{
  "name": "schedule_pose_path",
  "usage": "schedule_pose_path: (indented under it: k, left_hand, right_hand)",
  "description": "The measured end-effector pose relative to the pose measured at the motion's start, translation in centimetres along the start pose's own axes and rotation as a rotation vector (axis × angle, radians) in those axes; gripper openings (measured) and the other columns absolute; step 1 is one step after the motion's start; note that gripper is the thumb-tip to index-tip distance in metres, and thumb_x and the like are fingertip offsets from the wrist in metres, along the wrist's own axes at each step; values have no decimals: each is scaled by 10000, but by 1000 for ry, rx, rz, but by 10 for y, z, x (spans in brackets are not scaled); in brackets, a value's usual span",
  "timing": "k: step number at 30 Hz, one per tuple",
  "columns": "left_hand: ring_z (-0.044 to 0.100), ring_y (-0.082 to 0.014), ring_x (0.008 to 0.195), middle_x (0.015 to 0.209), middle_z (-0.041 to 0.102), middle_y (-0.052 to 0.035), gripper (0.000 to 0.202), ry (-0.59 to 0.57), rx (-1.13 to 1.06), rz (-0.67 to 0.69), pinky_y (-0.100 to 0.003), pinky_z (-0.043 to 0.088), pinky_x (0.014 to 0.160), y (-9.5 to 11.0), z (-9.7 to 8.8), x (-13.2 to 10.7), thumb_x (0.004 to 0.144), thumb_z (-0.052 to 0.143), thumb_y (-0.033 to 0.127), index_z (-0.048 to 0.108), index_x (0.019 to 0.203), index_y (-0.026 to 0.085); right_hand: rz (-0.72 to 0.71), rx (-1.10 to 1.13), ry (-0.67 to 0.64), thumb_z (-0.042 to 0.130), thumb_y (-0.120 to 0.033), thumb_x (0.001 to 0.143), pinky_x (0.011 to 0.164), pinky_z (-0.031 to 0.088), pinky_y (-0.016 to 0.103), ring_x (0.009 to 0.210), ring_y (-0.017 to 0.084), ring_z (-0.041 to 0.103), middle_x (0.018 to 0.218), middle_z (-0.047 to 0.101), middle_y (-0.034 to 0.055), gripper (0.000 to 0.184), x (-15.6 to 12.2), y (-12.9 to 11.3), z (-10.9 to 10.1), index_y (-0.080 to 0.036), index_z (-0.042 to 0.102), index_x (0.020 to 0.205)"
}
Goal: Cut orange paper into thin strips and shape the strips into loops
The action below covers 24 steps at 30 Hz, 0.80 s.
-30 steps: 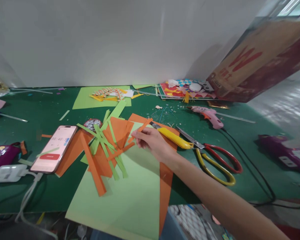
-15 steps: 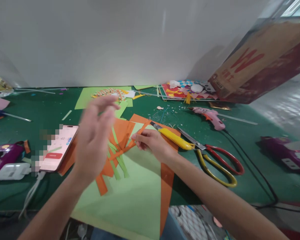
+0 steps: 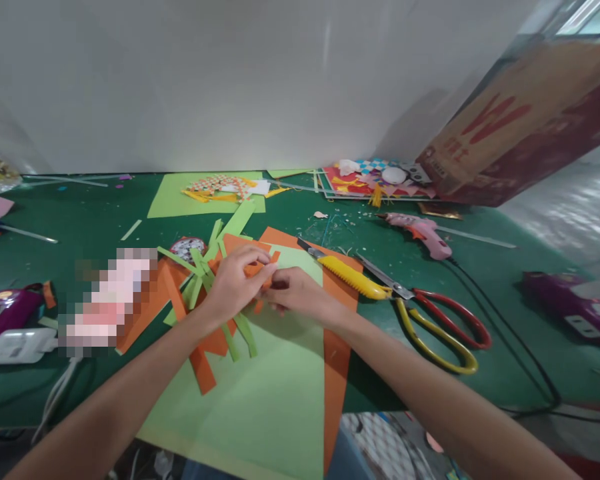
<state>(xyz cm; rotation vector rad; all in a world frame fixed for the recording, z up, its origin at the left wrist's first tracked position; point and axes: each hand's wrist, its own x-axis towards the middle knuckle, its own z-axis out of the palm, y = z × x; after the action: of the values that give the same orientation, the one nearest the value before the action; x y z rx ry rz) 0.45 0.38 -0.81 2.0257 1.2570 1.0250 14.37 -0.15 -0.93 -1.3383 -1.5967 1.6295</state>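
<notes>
My left hand (image 3: 236,279) and my right hand (image 3: 304,295) meet above a pale green paper sheet (image 3: 265,407). Pinched between the fingers of both is an orange paper strip (image 3: 275,257); its middle is partly covered by the fingers. Under and left of my left hand lie loose green paper strips (image 3: 196,291) and orange paper pieces (image 3: 203,373). An orange sheet (image 3: 336,373) shows beneath the pale green one. Just right of my right hand rests a yellow-handled utility knife (image 3: 350,275), beside scissors (image 3: 445,357) with one red and one yellow handle.
A pink glue gun (image 3: 425,235) lies at right, its cord trailing to the front edge. At left are a blurred-out phone (image 3: 107,303) and a white charger (image 3: 17,345). Colourful paper crafts (image 3: 220,188) lie along the back wall; a paper bag (image 3: 510,133) leans at far right.
My left hand has come down and right, from raised and blurred, to join my right hand at the orange strip. The strip now sits mostly inside the fingers. A round patterned item shows behind.
</notes>
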Motion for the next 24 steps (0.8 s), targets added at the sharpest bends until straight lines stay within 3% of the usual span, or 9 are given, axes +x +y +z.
schedule_pose_path:
  k: [4,10,14,20,24]
  left_hand:
    - [575,-156,778,765,611,-18,204,-12,-88,-76,-279,445,768,4,-4,-1,823,547,269,519,638,187]
    - [536,-129,655,701,592,4,200,-47,-146,-135,-247,425,639,4,-3,-2,815,561,324,549,672,186]
    - [528,-116,637,685,583,13,188,-78,-139,-149,-234,420,630,4,-2,-2,819,554,306,550,674,186]
    - [499,-115,551,598,546,19,268,-128,-190,-207,-235,396,536,11,-3,-3,811,564,398,558,654,181]
    - [585,-169,731,683,621,-24,354,-148,-330,-254,-271,447,685,6,-2,-3,875,465,443,618,709,170]
  right_hand:
    - [-23,-66,-62,705,-302,654,428,290,216,395,59,433,434,500,-50,239,-1,-2,-13,-159,548,547]
    - [-174,115,183,690,-435,641,405,266,223,410,69,445,482,511,-45,288,-5,-7,-35,-156,636,691]
    - [-242,145,246,710,-441,621,406,263,229,417,69,436,478,512,-43,303,-5,-5,-32,-153,644,687]
    - [-255,175,251,705,-411,631,404,231,231,388,54,379,421,457,-67,267,-4,-5,-25,-160,615,623]
    - [-241,244,238,698,-402,638,399,214,226,377,45,352,412,445,-72,262,-3,-4,-25,-163,598,603]
